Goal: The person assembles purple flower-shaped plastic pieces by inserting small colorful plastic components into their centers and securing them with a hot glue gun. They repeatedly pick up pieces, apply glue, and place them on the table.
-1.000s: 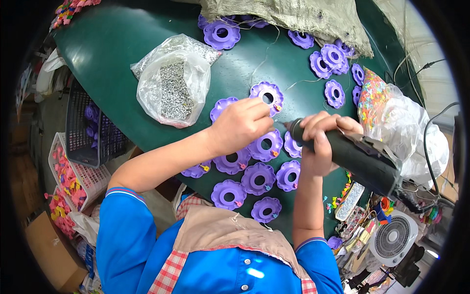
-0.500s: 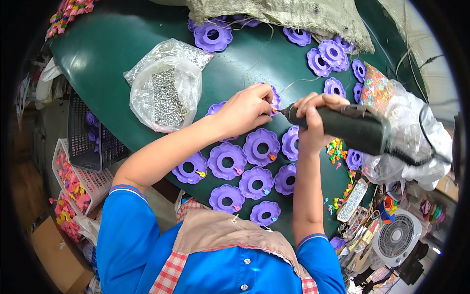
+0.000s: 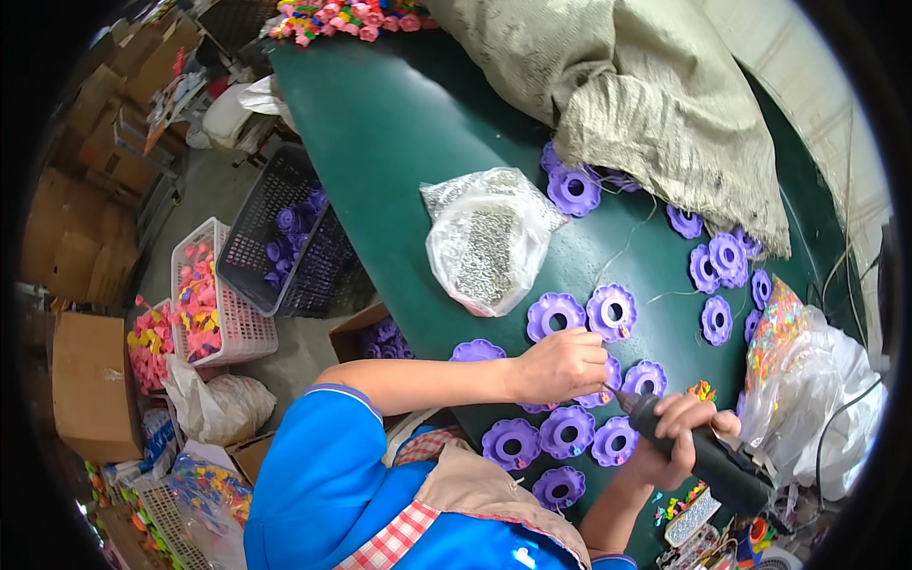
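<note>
Head: purple rings (image 3: 550, 435), green table (image 3: 380, 142)
Right hand (image 3: 671, 442): clamped around black screwdriver (image 3: 730, 477)
Left hand (image 3: 567, 365): by screwdriver's tip, can't tell if pinching

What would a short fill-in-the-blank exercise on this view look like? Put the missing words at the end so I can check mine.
1. The dark powered tool is held in the ____ grip.
2. The purple flower-shaped discs each have a round ____ in the middle.
3. The table has a surface coloured ____.
4. In the picture, the white basket stands on the table's ____ side.

Missing words: right; hole; green; left.
</note>
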Available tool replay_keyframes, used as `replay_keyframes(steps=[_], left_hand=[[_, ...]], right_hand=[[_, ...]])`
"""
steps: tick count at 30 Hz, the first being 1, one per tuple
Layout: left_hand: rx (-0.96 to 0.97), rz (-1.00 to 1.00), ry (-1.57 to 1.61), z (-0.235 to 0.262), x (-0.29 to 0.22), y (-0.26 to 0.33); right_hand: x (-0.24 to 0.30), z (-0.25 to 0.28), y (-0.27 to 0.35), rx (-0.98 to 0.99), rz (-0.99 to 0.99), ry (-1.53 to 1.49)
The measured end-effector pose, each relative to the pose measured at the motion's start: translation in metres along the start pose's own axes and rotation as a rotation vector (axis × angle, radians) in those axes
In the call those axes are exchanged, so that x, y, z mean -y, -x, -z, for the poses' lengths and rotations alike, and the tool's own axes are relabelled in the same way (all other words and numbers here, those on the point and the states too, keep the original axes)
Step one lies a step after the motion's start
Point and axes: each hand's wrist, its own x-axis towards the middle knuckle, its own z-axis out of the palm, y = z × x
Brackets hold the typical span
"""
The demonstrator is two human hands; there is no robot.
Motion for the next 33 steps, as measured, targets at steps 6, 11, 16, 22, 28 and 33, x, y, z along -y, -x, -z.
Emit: replay_keyframes(steps=[6,11,16,22,28,33], left_hand=[[0.018,0.007,-0.006,0.009,-0.018,0.020],[-0.082,-0.011,-0.191,0.023,-0.028,0.036],[-0.170,0.455,-0.710,0.132,0.048,0.045],[-0.122,0.473,-0.712,0.122,0.067,0.062],[-0.189,0.417,-0.600,0.128,0.061,0.057],[-0.197,0.511,-0.411,0.119,0.041,0.028]], right_hand=[[0.012,-0.009,0.014,0.034,0.005,0.021],[0.013,-0.012,0.032,0.056,-0.007,0.089],[0.025,0.017,0.035,-0.044,0.042,0.197],[0.023,0.017,0.037,0.009,0.025,0.236],[0.009,0.029,0.043,0.083,0.045,0.286],[-0.003,0.034,0.041,0.072,0.071,0.298]])
